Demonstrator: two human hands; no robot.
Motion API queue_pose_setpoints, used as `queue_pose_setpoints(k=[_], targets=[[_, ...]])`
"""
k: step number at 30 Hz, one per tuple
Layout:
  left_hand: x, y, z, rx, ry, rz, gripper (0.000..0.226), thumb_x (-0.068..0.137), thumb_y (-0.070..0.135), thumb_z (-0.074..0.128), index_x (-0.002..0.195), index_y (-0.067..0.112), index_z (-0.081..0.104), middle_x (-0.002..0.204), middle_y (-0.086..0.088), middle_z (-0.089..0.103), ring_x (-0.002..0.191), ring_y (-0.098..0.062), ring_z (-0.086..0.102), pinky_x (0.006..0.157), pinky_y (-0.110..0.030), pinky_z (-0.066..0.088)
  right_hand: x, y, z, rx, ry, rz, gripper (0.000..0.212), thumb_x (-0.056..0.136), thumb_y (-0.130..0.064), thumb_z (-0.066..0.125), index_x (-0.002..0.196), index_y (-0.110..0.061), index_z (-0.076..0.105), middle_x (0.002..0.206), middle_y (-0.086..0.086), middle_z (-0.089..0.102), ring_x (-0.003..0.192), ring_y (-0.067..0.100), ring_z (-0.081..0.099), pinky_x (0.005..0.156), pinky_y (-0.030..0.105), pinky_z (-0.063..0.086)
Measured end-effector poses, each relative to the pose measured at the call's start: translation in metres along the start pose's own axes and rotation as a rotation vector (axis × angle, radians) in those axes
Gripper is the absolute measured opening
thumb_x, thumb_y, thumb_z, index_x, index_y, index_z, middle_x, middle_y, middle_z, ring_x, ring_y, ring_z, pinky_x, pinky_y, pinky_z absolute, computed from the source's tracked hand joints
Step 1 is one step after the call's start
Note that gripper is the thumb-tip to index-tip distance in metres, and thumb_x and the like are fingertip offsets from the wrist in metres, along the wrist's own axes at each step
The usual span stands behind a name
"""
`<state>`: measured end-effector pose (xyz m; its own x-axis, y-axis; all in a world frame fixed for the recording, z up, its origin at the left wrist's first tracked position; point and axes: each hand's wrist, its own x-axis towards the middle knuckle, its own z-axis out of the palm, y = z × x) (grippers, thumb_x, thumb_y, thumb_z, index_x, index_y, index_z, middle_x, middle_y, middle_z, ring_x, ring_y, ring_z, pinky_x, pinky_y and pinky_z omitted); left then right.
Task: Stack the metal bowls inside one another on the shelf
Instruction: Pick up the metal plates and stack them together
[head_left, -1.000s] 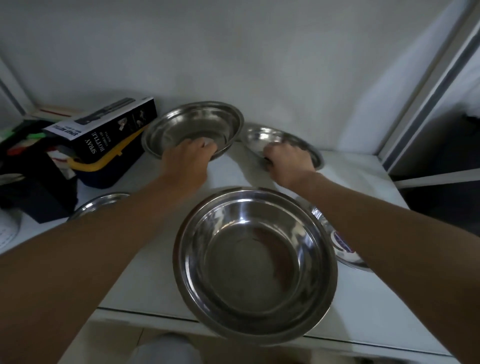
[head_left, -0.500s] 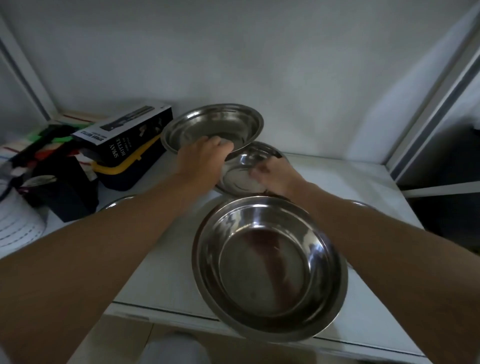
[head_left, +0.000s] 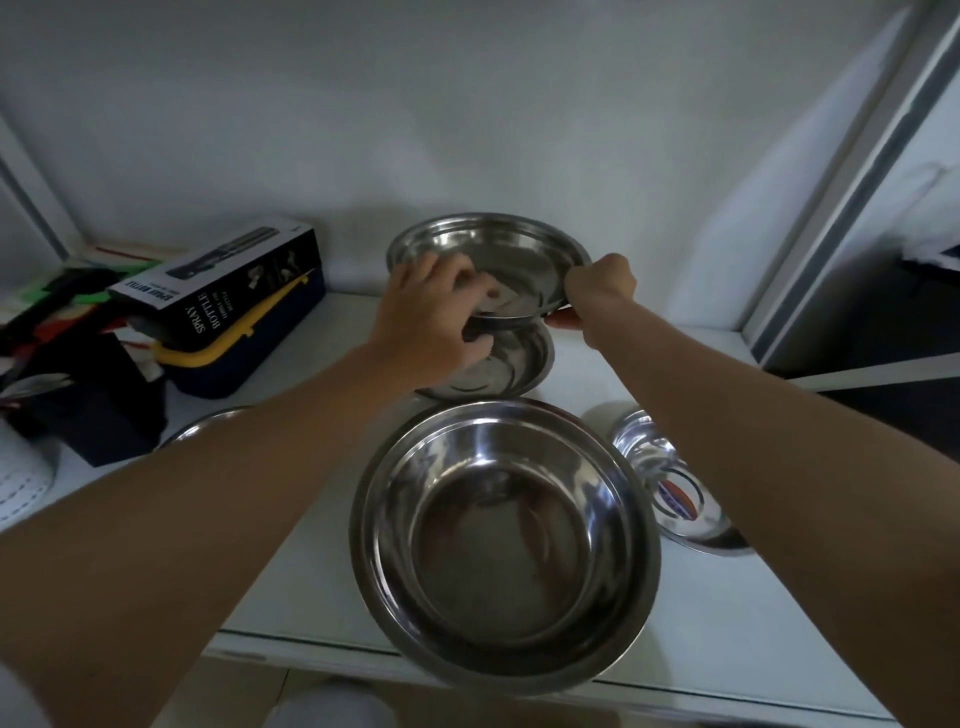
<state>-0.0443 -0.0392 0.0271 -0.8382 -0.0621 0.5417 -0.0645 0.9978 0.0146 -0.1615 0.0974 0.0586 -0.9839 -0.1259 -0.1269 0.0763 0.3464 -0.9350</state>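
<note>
A wide shallow metal bowl (head_left: 493, 249) is held tilted above the white shelf (head_left: 727, 623) at the back. My left hand (head_left: 431, 317) grips its near left rim and my right hand (head_left: 597, 291) grips its right rim. Directly under it lies a smaller shallow metal bowl (head_left: 504, 364) on the shelf. A large deep metal bowl (head_left: 504, 545) stands at the front edge. An upturned metal bowl with a sticker (head_left: 675, 483) lies to its right, partly behind my right forearm. Another metal bowl's rim (head_left: 208, 421) shows at the left, mostly hidden by my left arm.
A black "spray bottle" box (head_left: 223, 286) rests on a dark blue case with a yellow handle (head_left: 249, 343) at the back left. Dark clutter and coloured items (head_left: 62, 332) fill the far left. The white back wall (head_left: 467, 104) and a right side frame (head_left: 857, 182) enclose the shelf.
Both hands now hold the wide shallow bowl, lifted over the smaller bowl. My right hand slid that smaller bowl leftward, let go and took the wide bowl's right rim.
</note>
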Motion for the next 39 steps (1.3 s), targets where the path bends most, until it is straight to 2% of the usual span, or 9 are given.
queue_pose_setpoints(k=[4,8,12,18,21,24,28,33,39], targets=[[-0.014,-0.017,0.008,-0.187,-0.14,-0.416,0.061,0.08,0.033,0.046,0.136,0.009,0.041,0.138,-0.019,0.042,0.125,-0.037,0.041,0.103,-0.047,0.032,0.005,0.012,0.002,-0.007,-0.025,0.0,0.018,0.09,0.001,0.049,0.104,-0.006,0.055,0.103,0.017,0.063,0.076,0.036,0.072,0.059,0.038,0.062],[-0.008,-0.029,0.023,-0.505,-0.105,-0.797,0.039,0.092,0.022,0.051,0.118,-0.006,0.05,0.119,-0.028,0.059,0.11,-0.042,0.057,0.089,-0.041,0.045,0.002,0.02,0.015,-0.037,-0.079,0.03,0.015,0.092,-0.001,0.047,0.104,-0.009,0.052,0.099,0.014,0.059,0.079,0.035,0.072,0.056,0.036,0.062],[-0.008,-0.036,0.039,-0.535,-0.112,-0.967,0.051,0.086,0.018,0.061,0.13,-0.006,0.051,0.135,-0.026,0.054,0.126,-0.038,0.05,0.098,-0.037,0.043,0.006,0.034,0.026,-0.078,-0.092,0.024,0.02,0.094,-0.004,0.046,0.112,-0.008,0.051,0.1,0.014,0.059,0.079,0.033,0.072,0.058,0.037,0.063],[-0.022,-0.044,0.056,-0.462,-0.205,-0.999,0.017,0.083,0.011,0.064,0.094,-0.002,0.064,0.098,-0.021,0.066,0.102,-0.036,0.064,0.068,-0.029,0.04,0.018,0.058,0.036,-0.534,-0.06,-0.027,0.026,0.09,-0.015,0.046,0.113,-0.008,0.057,0.112,0.012,0.059,0.114,0.032,0.052,0.097,0.04,0.044],[-0.028,-0.046,0.064,-0.4,-0.224,-0.95,0.018,0.084,0.01,0.063,0.092,-0.007,0.066,0.098,-0.023,0.068,0.098,-0.038,0.066,0.068,-0.032,0.044,0.021,0.07,0.041,-0.635,-0.075,-0.011,0.031,0.092,-0.017,0.047,0.119,-0.007,0.058,0.129,0.013,0.054,0.122,0.033,0.045,0.089,0.034,0.035],[-0.028,-0.044,0.065,-0.308,-0.267,-0.884,0.029,0.085,0.016,0.063,0.099,-0.009,0.066,0.107,-0.026,0.068,0.102,-0.038,0.064,0.08,-0.039,0.05,0.022,0.079,0.042,-0.612,-0.104,-0.002,0.029,0.09,-0.016,0.051,0.116,-0.007,0.06,0.121,0.013,0.062,0.115,0.032,0.055,0.102,0.037,0.04],[-0.03,-0.044,0.066,-0.174,-0.374,-0.862,0.041,0.089,0.03,0.059,0.117,0.0,0.06,0.12,-0.02,0.061,0.118,-0.035,0.051,0.095,-0.037,0.042,0.026,0.085,0.041,-0.578,-0.114,-0.015,0.023,0.088,-0.015,0.052,0.107,-0.008,0.061,0.107,0.013,0.064,0.11,0.034,0.057,0.097,0.04,0.046],[-0.038,-0.049,0.069,-0.555,-0.321,-1.071,0.06,0.08,0.031,0.06,0.129,-0.002,0.05,0.124,-0.022,0.06,0.112,-0.038,0.06,0.095,-0.039,0.05,0.025,0.086,0.038,-0.394,-0.091,0.017,0.004,0.091,-0.008,0.053,0.093,-0.005,0.053,0.078,0.008,0.054,0.077,0.025,0.058,0.078,0.033,0.049],[-0.042,-0.056,0.076,-0.787,-0.248,-1.158,0.041,0.078,0.024,0.057,0.1,-0.009,0.068,0.102,-0.026,0.072,0.092,-0.038,0.071,0.088,-0.046,0.057,0.026,0.086,0.039,-0.19,-0.096,0.133,0.011,0.092,-0.003,0.05,0.083,0.0,0.056,0.085,0.017,0.063,0.081,0.031,0.069,0.079,0.04,0.061]])
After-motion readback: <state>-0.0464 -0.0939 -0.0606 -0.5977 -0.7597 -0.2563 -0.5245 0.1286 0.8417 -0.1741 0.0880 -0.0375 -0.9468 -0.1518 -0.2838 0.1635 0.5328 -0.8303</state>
